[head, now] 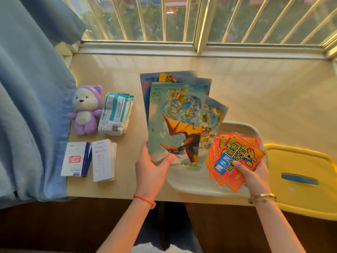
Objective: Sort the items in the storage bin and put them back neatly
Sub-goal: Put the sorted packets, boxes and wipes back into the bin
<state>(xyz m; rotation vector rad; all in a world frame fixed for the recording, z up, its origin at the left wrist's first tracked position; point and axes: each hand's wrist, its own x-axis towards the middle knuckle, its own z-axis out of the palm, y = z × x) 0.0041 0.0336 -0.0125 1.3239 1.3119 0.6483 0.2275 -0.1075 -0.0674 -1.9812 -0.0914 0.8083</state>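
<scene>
At frame centre the left hand (152, 168) pinches fanned picture sheets (177, 123); lower right, the right hand (252, 173) grips orange packets (235, 159) above the bin (189, 185).

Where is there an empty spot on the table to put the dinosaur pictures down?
The biggest bare stretch of table lies on the right, between the window frame and the white bin. A narrower strip runs between the wipes pack and the dinosaur pictures. The left edge is crowded: plush bear, wipes and two white boxes.
</scene>
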